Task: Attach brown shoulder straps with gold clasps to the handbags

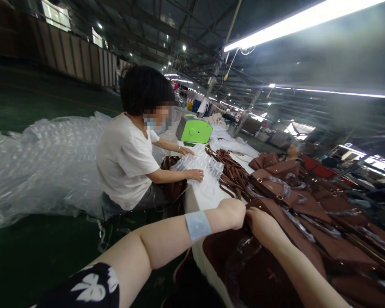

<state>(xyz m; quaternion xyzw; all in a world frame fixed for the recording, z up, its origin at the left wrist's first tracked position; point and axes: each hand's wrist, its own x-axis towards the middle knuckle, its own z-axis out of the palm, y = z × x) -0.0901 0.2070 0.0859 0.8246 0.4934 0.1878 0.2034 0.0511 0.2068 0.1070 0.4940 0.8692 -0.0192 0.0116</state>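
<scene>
My left hand (232, 213) is closed just above a brown handbag (266, 273) that lies close in front of me. What its bent fingers hold is hidden behind the back of the hand. Beside it, almost touching, my right hand (263, 226) curls its fingers round the upper edge of the same handbag. Clear plastic wrap (240, 256) covers part of this bag. A pile of brown straps (232, 169) lies just beyond my hands.
Several more brown handbags (333, 231) cover the table to the right. To the left, a seated co-worker (128, 158) handles a sheet of air-cushion film (200, 164). A green and grey machine (195, 129) stands behind it. A heap of clear film (45, 167) fills the floor at left.
</scene>
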